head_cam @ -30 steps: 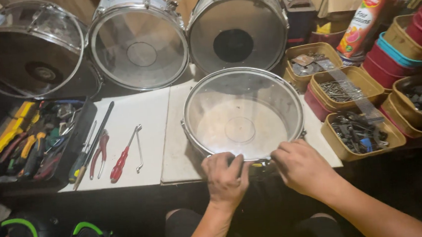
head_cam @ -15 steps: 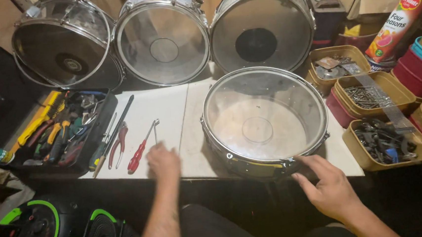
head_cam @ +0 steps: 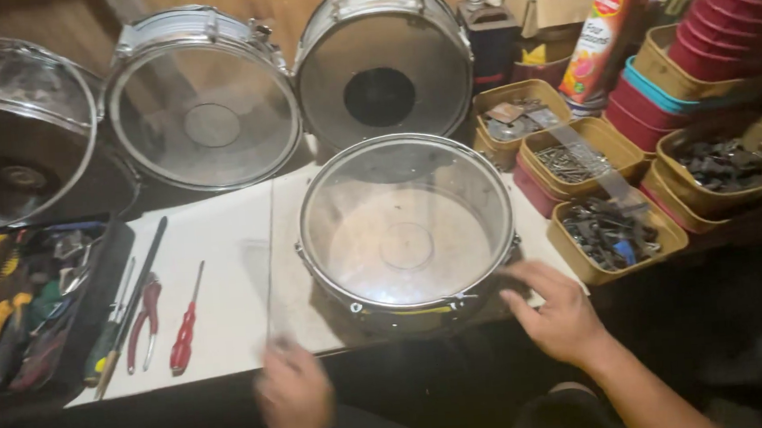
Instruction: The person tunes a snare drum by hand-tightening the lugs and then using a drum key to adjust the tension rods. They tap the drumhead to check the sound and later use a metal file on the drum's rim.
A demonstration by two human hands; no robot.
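I see three drums standing on edge along the back: a dark-headed drum [head_cam: 13, 132] at far left, a clear-headed drum [head_cam: 203, 97] beside it, and a drum with a black centre hole [head_cam: 379, 62] to the right. In front of them a snare drum [head_cam: 406, 230] lies flat, head up, on the white desk [head_cam: 225, 278], near its front edge and right of centre.

To the right of the snare drum I see yellow trays of metal hardware [head_cam: 610, 229] packed side by side, with stacked red trays [head_cam: 743, 19] and a juice carton [head_cam: 607, 24] behind them. At far left an open tool case [head_cam: 21, 302] holds mixed hand tools. Between the case and the snare drum lie red-handled pliers [head_cam: 143, 320] and a red-handled screwdriver [head_cam: 184, 331], each flat on the desk and pointing away from me.

My right hand [head_cam: 560, 313] rests palm down at the front right of the snare drum, forearm entering from the lower right. Its grip is spread, fingers extended towards the drum shell; I cannot tell whether the fingertips touch the rim.

My left hand [head_cam: 294, 397] hangs at the front edge of the desk, left of the snare drum and apart from it, wrist entering from below. It is motion-blurred, so I cannot tell the state of its grip; it holds nothing I can make out.
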